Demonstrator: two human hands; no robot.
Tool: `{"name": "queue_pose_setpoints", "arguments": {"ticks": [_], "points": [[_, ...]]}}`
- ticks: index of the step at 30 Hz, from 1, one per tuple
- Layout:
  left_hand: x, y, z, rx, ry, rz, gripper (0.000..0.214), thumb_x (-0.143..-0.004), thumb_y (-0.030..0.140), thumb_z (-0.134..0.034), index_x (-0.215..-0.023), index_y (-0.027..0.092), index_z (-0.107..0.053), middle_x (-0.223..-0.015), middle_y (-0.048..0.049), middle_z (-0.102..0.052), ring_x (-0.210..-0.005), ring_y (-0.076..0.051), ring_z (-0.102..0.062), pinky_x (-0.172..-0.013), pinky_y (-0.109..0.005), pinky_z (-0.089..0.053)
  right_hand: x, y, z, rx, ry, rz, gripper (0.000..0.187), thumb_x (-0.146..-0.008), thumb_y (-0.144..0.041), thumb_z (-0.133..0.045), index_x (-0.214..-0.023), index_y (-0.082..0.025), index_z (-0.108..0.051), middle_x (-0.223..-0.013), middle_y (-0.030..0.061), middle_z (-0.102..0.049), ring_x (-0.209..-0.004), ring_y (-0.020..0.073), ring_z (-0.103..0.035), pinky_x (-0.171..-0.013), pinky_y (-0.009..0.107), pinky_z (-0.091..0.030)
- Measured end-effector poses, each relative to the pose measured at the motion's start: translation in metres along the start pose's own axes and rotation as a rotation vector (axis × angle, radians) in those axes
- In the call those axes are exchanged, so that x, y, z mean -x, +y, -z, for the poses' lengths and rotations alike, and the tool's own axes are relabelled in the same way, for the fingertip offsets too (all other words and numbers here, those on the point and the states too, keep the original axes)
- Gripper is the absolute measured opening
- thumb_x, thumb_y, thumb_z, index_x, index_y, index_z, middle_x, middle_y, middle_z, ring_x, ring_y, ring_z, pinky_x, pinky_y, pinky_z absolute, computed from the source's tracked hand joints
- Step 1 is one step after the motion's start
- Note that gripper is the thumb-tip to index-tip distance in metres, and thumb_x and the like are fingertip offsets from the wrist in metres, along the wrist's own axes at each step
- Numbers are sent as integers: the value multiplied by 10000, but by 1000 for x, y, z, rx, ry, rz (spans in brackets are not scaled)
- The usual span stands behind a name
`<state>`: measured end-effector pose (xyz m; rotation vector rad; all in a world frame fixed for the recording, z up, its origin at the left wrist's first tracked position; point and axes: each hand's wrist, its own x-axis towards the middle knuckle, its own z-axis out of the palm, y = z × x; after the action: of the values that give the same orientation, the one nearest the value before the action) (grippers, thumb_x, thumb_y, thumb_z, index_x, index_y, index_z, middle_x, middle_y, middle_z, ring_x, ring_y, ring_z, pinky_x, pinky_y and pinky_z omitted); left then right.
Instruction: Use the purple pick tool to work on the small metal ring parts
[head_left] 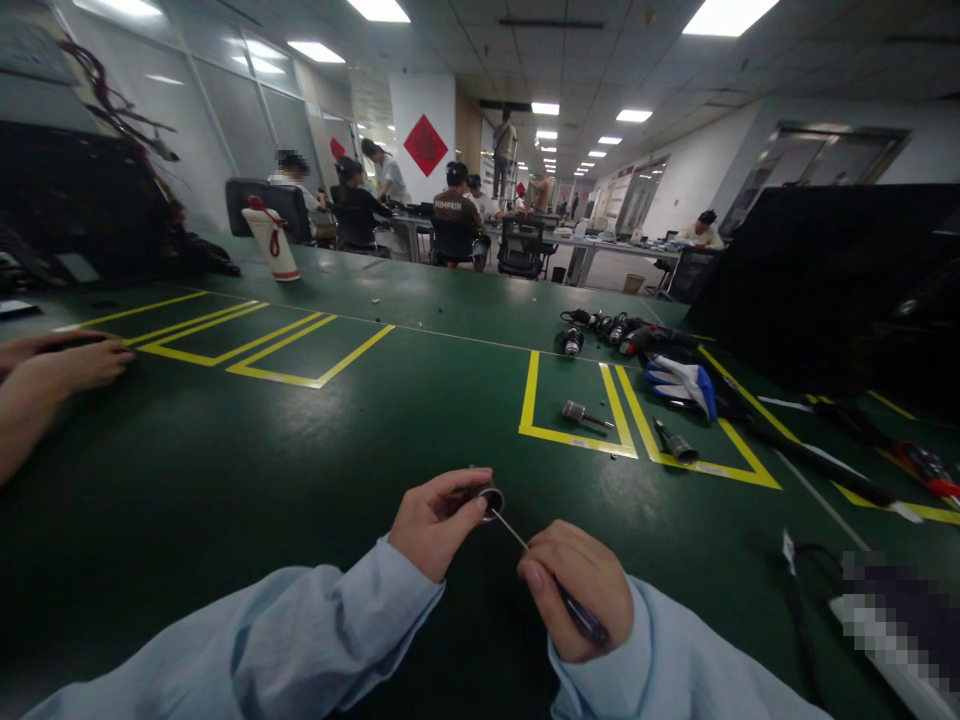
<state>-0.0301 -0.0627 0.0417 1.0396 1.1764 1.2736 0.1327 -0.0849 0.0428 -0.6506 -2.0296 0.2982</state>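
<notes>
Two hands work close together over the near part of the green table (300,450). The left hand (435,522) is closed in a pinch, with thumb and fingertips around a small metal cylinder (491,500), which it holds just above the mat, near the picture's middle. The right hand (581,598) is curled tight around the dark handle of a thin screwdriver (513,531). The screwdriver's long axis runs from lower right, in the fist, to upper left, and its tip points into the open mouth of the cylinder. That mouth faces toward the person, so the cylinder's axis seems nearly in line with the shaft. In my judgement the pinch has little surface to hold. A strong push could make the tip slip off the rim and hit the left fingertips, or the cylinder could twist free and roll away on the mat. How deep the tip sits, I cannot tell.
</notes>
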Motion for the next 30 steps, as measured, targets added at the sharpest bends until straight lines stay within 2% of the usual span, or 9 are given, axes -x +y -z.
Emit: {"name": "queue_pose_setpoints", "arguments": {"ticks": [8,15,21,30], "points": [[-1,0,0,-33,-24,-12,281,-550,144,-652,-830,122,-640,-975,-82,-641,-796,-200,-629,-720,-339,-538,3,0,0,50,12,19,127,-737,-62,-437,-710,-141,-531,-601,59,-576,-561,144,-507,-516,283,-392],[2,-4,-4,-90,54,-88,239,-530,119,-643,-769,131,-647,-914,-71,-666,-784,-196,-635,-760,-326,-518,5,1,-1,102,-44,19,122,-743,-86,-436,-710,-150,-535,-605,57,-563,-563,155,-511,-525,292,-387],[-1,-8,-1,-106,31,-97,189,-530,119,-628,-719,123,-643,-849,-68,-678,-719,-190,-644,-703,-315,-536,3,-2,-2,152,-42,65,155,-761,-103,-407,-685,-152,-533,-574,45,-541,-547,149,-505,-511,280,-382],[3,-4,-5,-127,78,-116,130,-557,107,-602,-682,114,-637,-810,-63,-679,-701,-173,-648,-669,-264,-535,2,-10,-3,203,-79,111,158,-756,-101,-419,-657,-141,-536,-561,56,-538,-532,149,-485,-496,284,-368]]}}
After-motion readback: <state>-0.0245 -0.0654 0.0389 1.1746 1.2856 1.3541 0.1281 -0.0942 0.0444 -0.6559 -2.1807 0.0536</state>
